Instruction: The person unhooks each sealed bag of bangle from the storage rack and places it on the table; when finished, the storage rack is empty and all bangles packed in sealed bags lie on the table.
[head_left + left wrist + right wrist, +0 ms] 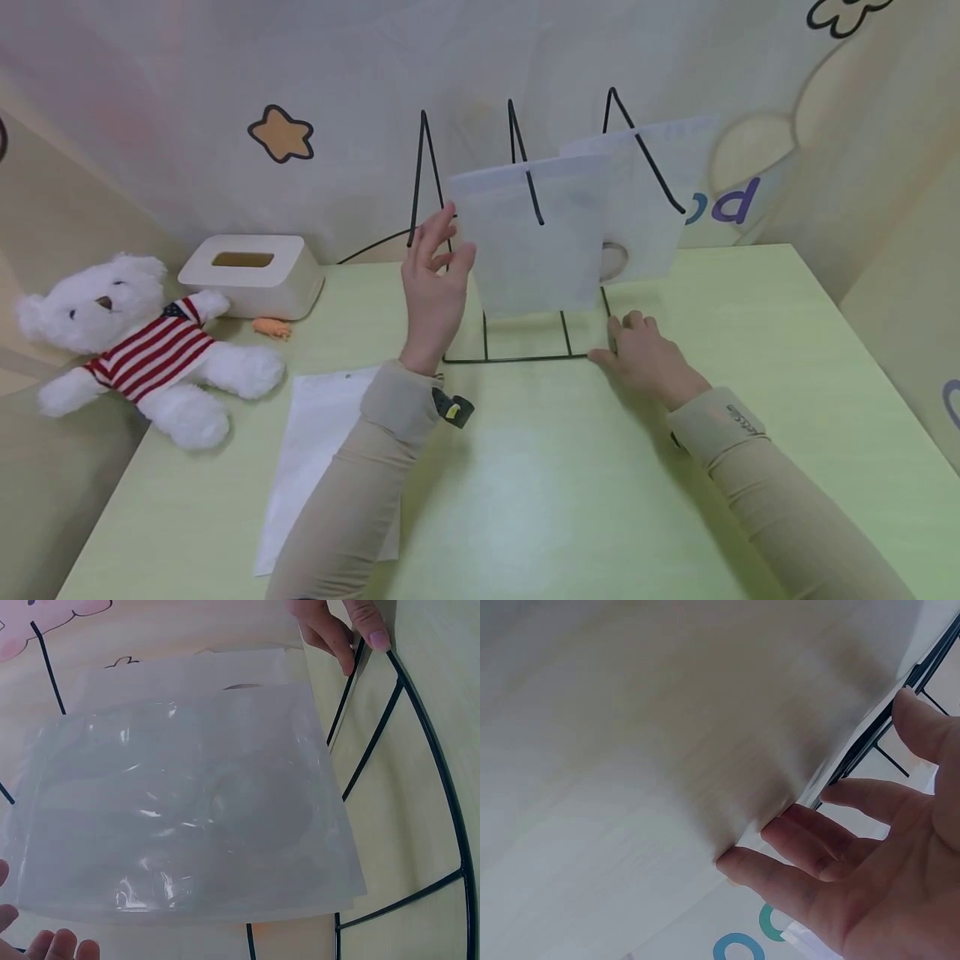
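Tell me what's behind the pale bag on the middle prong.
Behind the front bag hangs a second bag on the right prong; its right part shows. Its left part is covered; whatever else lies there is hidden.

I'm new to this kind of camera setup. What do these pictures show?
No machine: only a person's left hand and right hand, both bare. The wide picture comes from a head camera, the close ones from each wrist. On the pale green table stands a black wire rack bearing translucent white plastic bags. To the left are a white plush bear in a striped shirt, a rounded white box and a flat white sheet. The left hand is raised beside the bags; the right touches the rack's front corner. Neither clearly grips anything.
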Demonstrator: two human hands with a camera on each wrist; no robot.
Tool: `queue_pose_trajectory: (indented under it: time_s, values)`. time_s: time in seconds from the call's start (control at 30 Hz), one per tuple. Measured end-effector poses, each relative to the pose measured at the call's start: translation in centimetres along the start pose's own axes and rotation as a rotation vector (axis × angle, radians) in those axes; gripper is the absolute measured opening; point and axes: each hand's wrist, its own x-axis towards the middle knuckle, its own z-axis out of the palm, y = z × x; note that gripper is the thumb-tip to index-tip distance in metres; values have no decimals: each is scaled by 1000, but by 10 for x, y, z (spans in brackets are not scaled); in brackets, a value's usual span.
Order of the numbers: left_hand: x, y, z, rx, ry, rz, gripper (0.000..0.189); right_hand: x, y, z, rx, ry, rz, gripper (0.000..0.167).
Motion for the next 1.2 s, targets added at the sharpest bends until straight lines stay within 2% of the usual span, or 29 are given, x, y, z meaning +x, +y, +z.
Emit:
queue_pose_trajectory:
  time_s: [0.27,0.47,0.87,1.2]
  values:
    - [-3,3,10,-29,79,80,44,0,0,-1,-5,-2,1,74]
    - [-3,2,13,-62,121,114,35,0,-1,-1,-3,-1,2,74]
    - [-3,3,21,-93,206,73,23,-1,-1,-3,11,-7,-2,73]
    - [-1,6,24,-81,244,104,18,-2,-2,-2,13,-3,2,72]
